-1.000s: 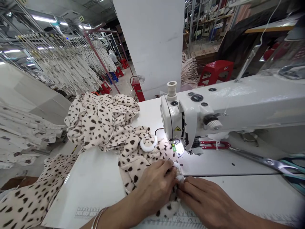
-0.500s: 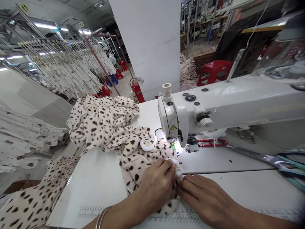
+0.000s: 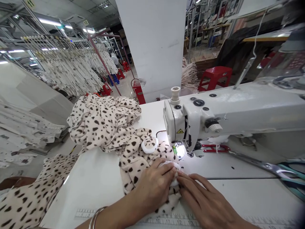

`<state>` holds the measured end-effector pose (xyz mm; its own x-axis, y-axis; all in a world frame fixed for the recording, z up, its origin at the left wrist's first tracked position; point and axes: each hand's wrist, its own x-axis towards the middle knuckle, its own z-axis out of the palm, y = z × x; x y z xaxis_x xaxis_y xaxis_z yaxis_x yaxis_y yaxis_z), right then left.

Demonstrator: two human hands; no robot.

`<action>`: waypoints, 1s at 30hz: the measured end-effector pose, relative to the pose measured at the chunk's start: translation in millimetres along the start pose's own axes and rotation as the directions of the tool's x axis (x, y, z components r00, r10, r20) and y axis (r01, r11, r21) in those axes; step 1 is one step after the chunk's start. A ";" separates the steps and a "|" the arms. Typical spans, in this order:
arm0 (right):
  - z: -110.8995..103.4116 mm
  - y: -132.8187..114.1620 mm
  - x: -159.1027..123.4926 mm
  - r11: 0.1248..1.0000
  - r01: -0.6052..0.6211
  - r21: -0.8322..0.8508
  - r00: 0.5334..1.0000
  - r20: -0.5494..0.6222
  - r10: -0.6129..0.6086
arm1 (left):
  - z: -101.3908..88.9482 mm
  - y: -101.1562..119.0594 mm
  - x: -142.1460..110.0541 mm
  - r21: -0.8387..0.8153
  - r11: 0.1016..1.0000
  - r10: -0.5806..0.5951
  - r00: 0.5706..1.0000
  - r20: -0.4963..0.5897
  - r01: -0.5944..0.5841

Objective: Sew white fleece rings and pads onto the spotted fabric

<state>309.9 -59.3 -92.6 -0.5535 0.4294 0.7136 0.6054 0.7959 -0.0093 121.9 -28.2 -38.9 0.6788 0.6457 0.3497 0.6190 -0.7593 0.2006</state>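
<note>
Cream plush fabric with dark spots (image 3: 133, 165) lies on the sewing table, partly bunched. My left hand (image 3: 157, 183) is closed on its near right edge, where a white fuzzy band (image 3: 176, 165) shows beside the fingertips. From the right, my right hand (image 3: 202, 197) presses its closed fingers onto the same edge, touching the left fingertips. What lies under the fingers is hidden. A white fuzzy ring (image 3: 149, 145) sits on the fabric beyond my left hand. Just past both hands stands the sewing machine (image 3: 177, 122), its lit needle area beside the fabric.
Red-handled snips (image 3: 215, 148) and large teal-handled scissors (image 3: 274, 168) lie under the machine arm. A ruler scale (image 3: 166, 221) runs along the near table edge. More spotted fabric (image 3: 100, 124) is heaped at the back left. A white pillar (image 3: 153, 47) rises behind.
The view has shifted slightly, so the machine appears farther right. My right fingers have moved up over the white band and lie flatter. The fabric stays nearly in place.
</note>
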 end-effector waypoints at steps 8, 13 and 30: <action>0.7 22.9 20.3 0.994 0.046 -0.095 0.997 0.069 -0.040 | 9.5 -19.7 15.3 -0.002 1.000 -0.018 0.999 0.043 0.018; 1.2 31.1 24.3 0.992 0.057 -0.116 0.995 0.085 -0.047 | 15.8 -23.7 22.1 -0.010 0.999 -0.045 0.999 0.017 0.045; 7.6 34.5 15.2 0.998 -0.005 -0.060 0.997 0.078 0.009 | 14.0 -17.5 20.6 0.087 0.994 -0.073 0.997 0.026 0.070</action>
<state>318.0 -22.0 -87.4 -0.5910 0.4689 0.6563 0.6411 0.7669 0.0294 130.6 -0.5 -47.9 0.6422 0.7010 0.3102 0.6970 -0.7024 0.1444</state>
